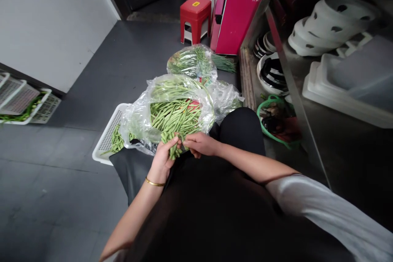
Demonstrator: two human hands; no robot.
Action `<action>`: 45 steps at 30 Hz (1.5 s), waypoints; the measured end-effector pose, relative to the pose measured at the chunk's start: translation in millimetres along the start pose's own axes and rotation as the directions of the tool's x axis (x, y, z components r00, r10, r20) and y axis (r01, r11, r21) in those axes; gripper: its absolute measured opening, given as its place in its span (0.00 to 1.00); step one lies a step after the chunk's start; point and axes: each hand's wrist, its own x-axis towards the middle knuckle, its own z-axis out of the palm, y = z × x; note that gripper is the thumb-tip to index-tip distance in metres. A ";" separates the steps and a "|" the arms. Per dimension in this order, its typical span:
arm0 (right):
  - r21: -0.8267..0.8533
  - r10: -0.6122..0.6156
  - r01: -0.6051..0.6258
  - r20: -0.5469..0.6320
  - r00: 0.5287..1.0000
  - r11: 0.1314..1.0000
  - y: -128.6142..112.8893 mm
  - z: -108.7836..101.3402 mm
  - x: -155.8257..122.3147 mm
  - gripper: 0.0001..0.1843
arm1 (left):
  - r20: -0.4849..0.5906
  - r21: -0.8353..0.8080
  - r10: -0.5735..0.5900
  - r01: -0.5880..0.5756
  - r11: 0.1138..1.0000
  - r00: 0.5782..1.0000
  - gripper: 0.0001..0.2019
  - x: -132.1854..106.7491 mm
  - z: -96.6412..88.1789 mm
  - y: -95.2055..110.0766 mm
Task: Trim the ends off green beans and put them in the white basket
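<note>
A bundle of green beans [170, 139] is gripped in my left hand [164, 153], above my lap. Close on its right, my right hand [199, 143] pinches the end of a green bean, its fingers pressed together. Just beyond both hands, a clear plastic bag [141, 102] lies open, full of long green beans. A white perforated basket [106, 139] stands partly under the bag's left side and holds short pieces of bean. My dark apron hides the basket's near corner.
Behind the open bag lies another bag of greens [190, 61], before a red stool [195, 12] and a pink cabinet [235, 12]. A green basket [262, 125] sits right of my knee, beside a metal shelf [302, 114]. White crates [46, 106] stand at far left.
</note>
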 end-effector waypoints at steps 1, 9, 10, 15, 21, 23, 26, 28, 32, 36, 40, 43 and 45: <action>-0.089 -0.026 0.024 -0.020 0.999 0.996 1.4 2.5 0.3 0.17 | 0.013 0.031 0.024 -0.024 0.999 1.000 0.14 -1.9 2.2 -0.6; -0.472 -0.145 0.116 -0.027 0.989 0.874 2.1 7.3 -2.6 0.10 | -0.027 0.142 0.085 -0.081 0.987 0.996 0.18 -9.6 9.7 -2.0; -0.368 -0.098 0.078 -0.037 0.994 0.926 1.7 1.1 -2.4 0.12 | -0.025 0.147 0.076 -0.072 0.987 0.997 0.17 -10.9 10.3 -0.9; 0.399 0.193 -0.124 -0.138 0.971 0.909 1.8 -33.5 5.3 0.20 | 0.069 0.167 -0.011 0.000 0.986 0.998 0.15 -16.7 12.9 2.2; 0.308 0.034 0.059 -0.287 0.957 0.950 -0.5 -31.1 14.1 0.18 | 0.109 0.187 -0.028 0.008 0.982 0.994 0.11 -19.9 13.1 0.2; 0.142 -0.014 0.070 -0.363 0.932 0.987 -4.5 -23.5 9.4 0.16 | 0.062 0.211 0.025 -0.038 0.977 0.998 0.11 -18.9 11.2 -1.0; -0.205 -0.208 0.128 -0.444 0.871 0.971 -12.1 -8.2 -4.8 0.13 | -0.078 0.189 0.119 -0.103 0.977 0.990 0.10 -12.8 6.0 -1.3; -0.379 -0.358 0.214 -0.366 0.859 0.900 -15.3 3.1 -13.6 0.11 | -0.193 0.129 0.145 -0.122 0.984 0.970 0.10 -7.0 2.1 -0.1; -0.399 -0.356 0.290 -0.102 0.929 0.870 -12.2 13.7 -13.5 0.09 | -0.204 0.046 0.095 -0.088 0.995 0.974 0.10 -0.7 -1.5 1.1; -0.354 -0.232 0.188 -0.085 0.969 0.916 -0.1 6.7 3.5 0.09 | 0.056 0.046 -0.074 0.071 0.996 0.996 0.15 -5.5 -0.6 -4.8; -0.486 -0.240 0.128 -0.175 0.955 0.865 8.6 -1.1 11.1 0.18 | 0.135 0.082 -0.186 0.177 0.981 0.973 0.20 -12.9 -1.3 -9.0; -0.480 -0.222 0.154 -0.089 0.971 0.864 7.6 -12.0 5.9 0.21 | 0.147 0.089 -0.146 0.134 0.987 0.978 0.19 -15.0 -1.2 -6.3; -0.477 -0.247 0.195 -0.047 0.968 0.857 5.4 -21.7 -0.7 0.20 | 0.156 0.095 -0.121 0.107 0.990 0.980 0.16 -14.4 -0.4 -3.5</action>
